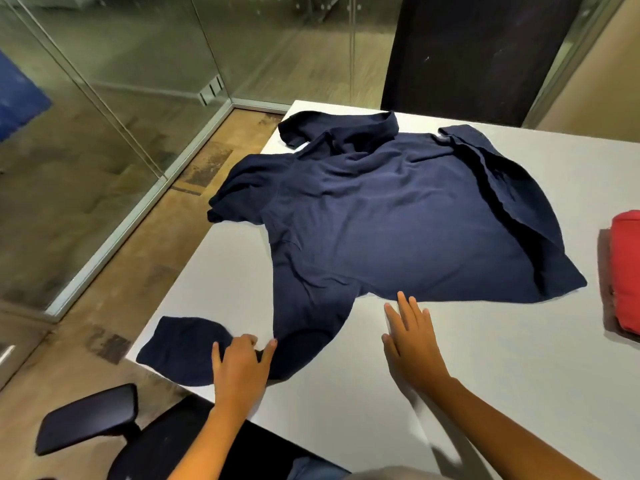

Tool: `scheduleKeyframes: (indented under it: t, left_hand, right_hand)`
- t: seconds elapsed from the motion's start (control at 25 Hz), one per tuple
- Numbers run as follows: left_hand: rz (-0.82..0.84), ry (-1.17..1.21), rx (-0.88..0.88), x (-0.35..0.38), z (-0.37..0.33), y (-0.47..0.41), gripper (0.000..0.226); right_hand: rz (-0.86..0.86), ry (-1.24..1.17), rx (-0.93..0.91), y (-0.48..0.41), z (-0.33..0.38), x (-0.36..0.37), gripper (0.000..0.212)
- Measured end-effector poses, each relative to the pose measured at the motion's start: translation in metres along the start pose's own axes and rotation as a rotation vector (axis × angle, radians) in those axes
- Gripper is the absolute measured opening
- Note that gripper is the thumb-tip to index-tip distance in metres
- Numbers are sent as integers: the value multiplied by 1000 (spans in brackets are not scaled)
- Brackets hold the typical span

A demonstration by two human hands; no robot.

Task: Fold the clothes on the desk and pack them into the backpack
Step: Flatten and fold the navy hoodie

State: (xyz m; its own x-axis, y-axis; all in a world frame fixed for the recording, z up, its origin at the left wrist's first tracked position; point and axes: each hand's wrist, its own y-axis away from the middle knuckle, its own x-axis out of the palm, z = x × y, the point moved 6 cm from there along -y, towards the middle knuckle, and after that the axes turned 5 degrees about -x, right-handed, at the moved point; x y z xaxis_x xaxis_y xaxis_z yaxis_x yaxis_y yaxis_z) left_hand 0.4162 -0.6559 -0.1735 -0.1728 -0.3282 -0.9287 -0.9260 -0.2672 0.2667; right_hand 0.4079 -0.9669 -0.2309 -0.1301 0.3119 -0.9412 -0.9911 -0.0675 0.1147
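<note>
A navy blue polo shirt (391, 220) lies spread and wrinkled on the white desk (485, 358), collar toward the far edge. One sleeve trails over the near left corner of the desk. My left hand (242, 365) pinches that sleeve's fabric between thumb and curled fingers. My right hand (412, 341) lies flat on the bare desk with straight fingers, the tips just touching the shirt's hem. A folded red garment (627, 268) lies at the right edge of the desk. No backpack is in view.
A black office chair armrest (90, 417) juts out below the desk's near left corner. A dark chair back (478, 53) stands behind the far edge. Glass partition walls (114, 109) run along the left over a brown floor.
</note>
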Motion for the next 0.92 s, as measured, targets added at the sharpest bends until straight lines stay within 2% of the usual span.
scheduleKeyframes:
  t: [0.12,0.28,0.4,0.52,0.6,0.76,0.84,0.92]
  left_hand:
    - [104,-29,26,-1,-7,13,24]
    - [79,74,144,-7,-31,14,20]
    - [155,183,24,-8,-34,7,19]
    - [254,-118,-53,-3,-20,7,49]
    - [381,-238,-63,0,-10,13,61]
    - [508,-180,26,1,-2,25,61]
    - [473,-249,119,1,-6,34,55]
    - [369,-308,209,-4,-15,40,32]
  right_hand:
    - [-29,-67,21,2,9,-3,55]
    - [-117,-136,-170,12,38,-14,53]
    - [-78,-242,-291,18,64,-22,55]
    - [219,-320,-439,26,84,-4,68]
    - [285,-219,-493,30,90,8,69]
    - [215,-151,-500,30,95,11,64]
    - [205,-172,-497,28,95,9,66]
    - [213,-230,-483,30,95,5,73]
